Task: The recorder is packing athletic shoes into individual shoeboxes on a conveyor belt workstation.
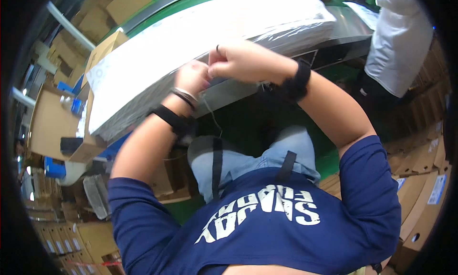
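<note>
My left hand (pixel 192 78) and my right hand (pixel 236 60) meet in front of me, over the near edge of a long white package (pixel 167 41) wrapped in clear plastic. Both hands are closed, with the fingers curled and the fingertips touching or nearly so. Whatever they pinch is too small or too hidden to make out. A thin pale strand (pixel 213 114) dangles below my left hand; I cannot tell where its upper end goes. Black bands circle both wrists.
An opened cardboard box (pixel 52 122) stands at the package's left end, with a clear bottle (pixel 71 104) inside. A person in white (pixel 400 46) stands at the far right by a metal surface (pixel 349 24). Stacked cartons (pixel 420 194) line the right side.
</note>
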Demonstrator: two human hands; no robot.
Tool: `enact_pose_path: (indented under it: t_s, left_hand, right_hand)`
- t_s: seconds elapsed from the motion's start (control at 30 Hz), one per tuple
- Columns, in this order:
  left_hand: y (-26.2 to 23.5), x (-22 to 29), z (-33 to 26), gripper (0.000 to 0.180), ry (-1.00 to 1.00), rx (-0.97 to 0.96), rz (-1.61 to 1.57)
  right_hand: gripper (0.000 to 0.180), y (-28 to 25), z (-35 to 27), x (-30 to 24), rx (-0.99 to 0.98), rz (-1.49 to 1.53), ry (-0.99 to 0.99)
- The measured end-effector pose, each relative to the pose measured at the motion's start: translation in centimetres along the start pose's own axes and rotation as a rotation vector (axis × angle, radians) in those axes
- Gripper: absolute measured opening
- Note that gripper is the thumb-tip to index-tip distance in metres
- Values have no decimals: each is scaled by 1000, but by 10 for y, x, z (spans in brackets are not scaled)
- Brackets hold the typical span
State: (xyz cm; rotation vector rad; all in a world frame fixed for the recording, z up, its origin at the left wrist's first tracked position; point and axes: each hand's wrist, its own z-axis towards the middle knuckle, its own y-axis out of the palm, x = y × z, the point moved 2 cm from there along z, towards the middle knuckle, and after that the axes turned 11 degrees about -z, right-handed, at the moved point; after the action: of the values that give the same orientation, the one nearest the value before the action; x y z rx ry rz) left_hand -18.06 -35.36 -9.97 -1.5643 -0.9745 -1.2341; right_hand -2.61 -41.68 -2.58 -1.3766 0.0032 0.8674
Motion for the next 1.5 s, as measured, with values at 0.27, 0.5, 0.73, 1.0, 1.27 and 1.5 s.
enact_pose_path:
  t_s: [0.27,0.5,0.73,1.0,1.27,1.5]
  left_hand:
    - [-38,123,-27,11,256,10,-1]
    - [28,183,-57,10,341,-308,-125]
    - [20,168,64,15,218,-157,-455]
    - [7,146,78,15,162,130,-396]
    - [-14,134,78,12,158,229,-402]
    - [-20,131,76,10,150,265,-365]
  right_hand:
    - [27,109,-29,-126,-583,119,-705]
    - [40,159,-29,-182,-361,823,-681]
    - [40,193,-22,-188,-385,1127,-782]
    - [21,190,-33,-167,-858,1634,-96]
    - [22,190,-23,-172,-683,1472,66]
    - [22,203,-20,-178,-530,1479,77]
